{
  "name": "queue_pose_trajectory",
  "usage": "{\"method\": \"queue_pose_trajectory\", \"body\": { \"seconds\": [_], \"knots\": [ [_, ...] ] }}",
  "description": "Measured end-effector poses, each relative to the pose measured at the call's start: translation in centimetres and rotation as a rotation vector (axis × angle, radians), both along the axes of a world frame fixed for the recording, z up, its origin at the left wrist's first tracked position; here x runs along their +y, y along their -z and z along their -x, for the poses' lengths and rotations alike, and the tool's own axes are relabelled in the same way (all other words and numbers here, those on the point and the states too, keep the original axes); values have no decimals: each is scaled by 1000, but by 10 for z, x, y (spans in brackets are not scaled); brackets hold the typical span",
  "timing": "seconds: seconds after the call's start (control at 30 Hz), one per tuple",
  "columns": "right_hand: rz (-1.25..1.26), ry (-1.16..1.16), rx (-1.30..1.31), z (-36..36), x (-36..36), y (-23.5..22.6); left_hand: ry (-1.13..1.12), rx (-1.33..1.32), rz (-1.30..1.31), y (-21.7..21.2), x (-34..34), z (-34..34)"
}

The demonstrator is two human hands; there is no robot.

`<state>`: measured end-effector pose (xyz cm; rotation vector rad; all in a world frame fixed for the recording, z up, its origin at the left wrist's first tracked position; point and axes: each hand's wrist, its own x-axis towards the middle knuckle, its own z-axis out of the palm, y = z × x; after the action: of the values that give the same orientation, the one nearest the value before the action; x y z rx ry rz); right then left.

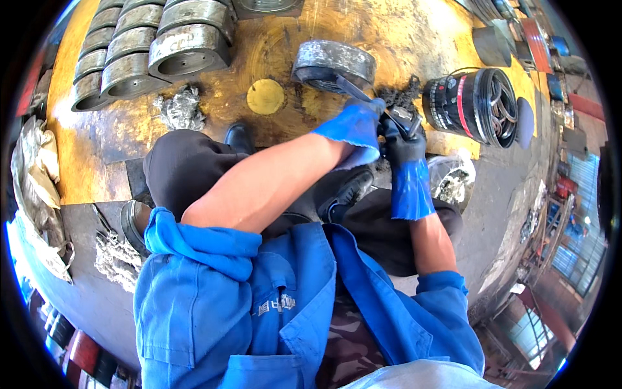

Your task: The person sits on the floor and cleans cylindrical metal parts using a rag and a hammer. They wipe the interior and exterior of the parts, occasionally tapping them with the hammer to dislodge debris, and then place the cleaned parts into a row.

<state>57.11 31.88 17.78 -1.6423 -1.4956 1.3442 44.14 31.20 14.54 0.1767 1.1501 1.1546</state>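
Gloved hands are working together just in front of the person's knees. The left hand (pixel 353 126), in a blue glove, is closing around a thin flat tool (pixel 353 87). The right hand (pixel 403 139), in a dark glove with a blue cuff, is gripping a small dark part (pixel 405 117), touching the left hand. Just past the hands, a round metal ring (pixel 334 65) is lying on the yellow floor (pixel 414 32), and the tool is reaching to it. Right of the ring, a black bucket (pixel 473 104) is lying on its side. Far left of the ring, grey metal rings (pixel 152 45) are sitting in rows.
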Motion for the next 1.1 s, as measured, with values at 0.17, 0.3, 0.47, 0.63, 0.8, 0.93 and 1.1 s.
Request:
{"method": "queue_pose_trajectory", "body": {
  "seconds": [0.17,0.3,0.47,0.63,0.8,0.93,1.1],
  "knots": [
    [51,23,-1,4,-1,0,150,-14,30,-4,3,15],
    [17,9,97,-5,-2,19,125,311,89,26,10,-6],
    [71,-29,82,-11,8,15,15,74,182,-44,2,0],
    [34,-69,91,-3,11,24,-122,330,238,-10,19,-13],
    [81,-162,88,37,18,34,-166,69,-22,40,5,30],
    [87,-185,87,40,11,50,-186,-107,13,39,-4,41],
    [-143,-212,136,10,-3,42,34,291,-60,45,-10,19]
  ]
}}
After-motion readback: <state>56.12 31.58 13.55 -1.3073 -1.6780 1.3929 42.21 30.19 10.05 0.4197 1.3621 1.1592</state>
